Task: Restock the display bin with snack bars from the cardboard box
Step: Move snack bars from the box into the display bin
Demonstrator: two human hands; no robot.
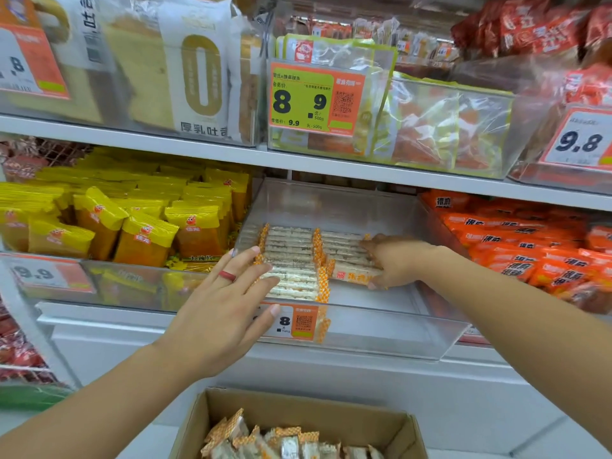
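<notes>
Shop shelf, clear bin (pixel 381 339); right hand (pixel 397 263) gripping bars (pixel 354 271) to seat them; left hand (pixel 225 313) spread, steadying row (pixel 291 260); box (pixel 298 422) below.

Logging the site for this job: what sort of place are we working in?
Most likely a grocery or snack shop aisle: white shelves carry clear display bins of packaged snacks, each fronted by a price tag, and an open cardboard box of snack bars waits below for restocking.
</notes>
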